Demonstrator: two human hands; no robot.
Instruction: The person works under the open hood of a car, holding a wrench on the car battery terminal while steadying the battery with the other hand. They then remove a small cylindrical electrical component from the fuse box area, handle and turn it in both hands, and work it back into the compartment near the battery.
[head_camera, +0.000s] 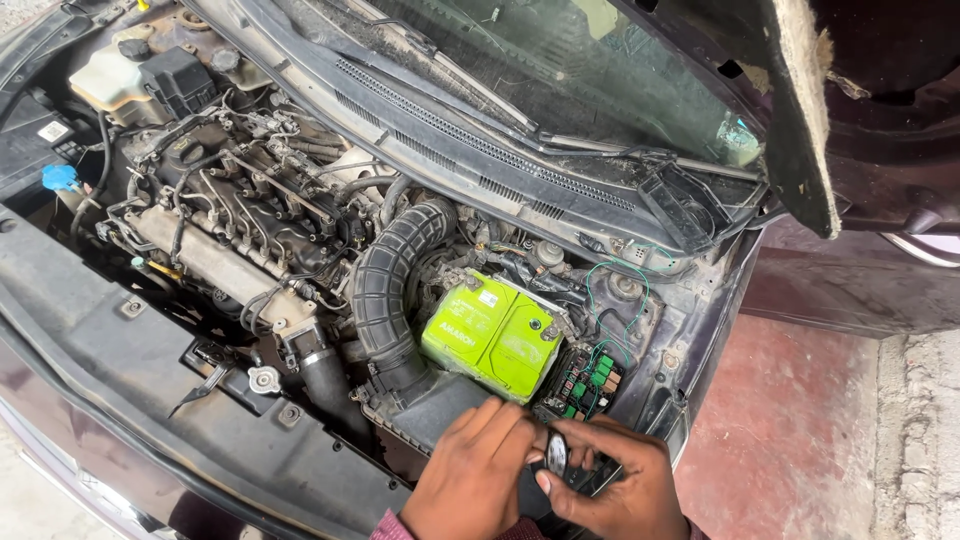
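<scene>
While both hands meet at the bay's front edge, a small black-and-silver part (556, 455), maybe a relay or key fob, sits pinched in the right hand (610, 480), long axis near upright, silver face toward the camera. Left hand (470, 470) rests fingers loosely curled on the black cover (440, 405), gripping nothing. Step looks like handling the part; next needs fine alignment near the fuse box (585, 385), beside the green battery (490, 335).

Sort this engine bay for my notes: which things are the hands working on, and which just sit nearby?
In hand: left hand, right hand, small black part, open fuse box.
Nearby: green battery, ribbed air hose, blue cap.
</scene>
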